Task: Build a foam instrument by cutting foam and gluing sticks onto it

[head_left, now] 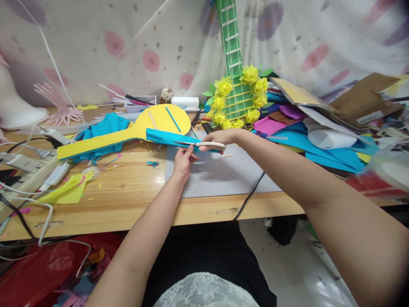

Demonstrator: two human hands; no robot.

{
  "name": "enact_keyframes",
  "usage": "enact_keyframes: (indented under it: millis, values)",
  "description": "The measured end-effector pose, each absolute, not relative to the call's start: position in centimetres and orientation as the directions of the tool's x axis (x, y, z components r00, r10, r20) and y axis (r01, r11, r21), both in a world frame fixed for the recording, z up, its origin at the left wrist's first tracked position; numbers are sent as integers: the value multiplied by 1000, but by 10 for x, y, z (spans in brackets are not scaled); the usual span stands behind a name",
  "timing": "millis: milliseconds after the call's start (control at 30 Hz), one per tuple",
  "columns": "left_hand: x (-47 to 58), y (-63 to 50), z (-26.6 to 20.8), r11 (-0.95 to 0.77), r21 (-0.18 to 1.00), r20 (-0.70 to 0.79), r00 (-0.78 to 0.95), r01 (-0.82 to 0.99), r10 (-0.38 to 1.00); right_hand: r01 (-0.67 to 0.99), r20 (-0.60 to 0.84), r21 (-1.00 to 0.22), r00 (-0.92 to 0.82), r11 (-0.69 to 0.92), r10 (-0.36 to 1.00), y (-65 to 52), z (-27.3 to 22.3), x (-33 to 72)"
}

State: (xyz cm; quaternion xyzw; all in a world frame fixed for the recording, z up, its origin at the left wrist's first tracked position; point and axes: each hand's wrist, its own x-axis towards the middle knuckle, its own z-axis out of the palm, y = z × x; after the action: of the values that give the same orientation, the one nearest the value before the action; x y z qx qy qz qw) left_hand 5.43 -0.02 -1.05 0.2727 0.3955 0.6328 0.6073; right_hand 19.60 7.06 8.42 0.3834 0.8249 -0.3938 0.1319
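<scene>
My right hand is closed around the white handles of a pair of scissors, whose blades point left. The blades lie along a folded strip of blue crepe paper. From below, my left hand pinches the lower edge of that strip near the blades. Both hands are over a grey cutting mat. Just beyond them rests a yellow paddle-shaped board, with a blue stick and a pale stick on its round part.
A green guitar-shaped craft with yellow paper flowers leans on the curtain behind. Coloured sheets pile up at right. A power strip and cables crowd the left. More blue crepe paper lies by the yellow board's neck.
</scene>
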Motion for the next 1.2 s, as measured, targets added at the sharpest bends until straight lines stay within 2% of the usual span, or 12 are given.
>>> enact_keyframes:
  millis: [200, 367, 833, 1200]
  values:
    - [55, -2, -11, 28, 871, -88, -100, -490, 991, 721, -528, -582, -687, 377, 499, 72, 86, 201]
    - [55, -2, -12, 49, 862, -102, -78, -504, 992, 682, -495, -606, -726, 410, 477, 75, 79, 200]
    - [55, -2, -13, 83, 824, -127, -40, -561, 991, 717, -453, -511, -693, 474, 560, 69, 80, 186]
    - [55, -1, -11, 99, 816, -150, -43, -569, 988, 697, -460, -555, -712, 455, 530, 70, 80, 186]
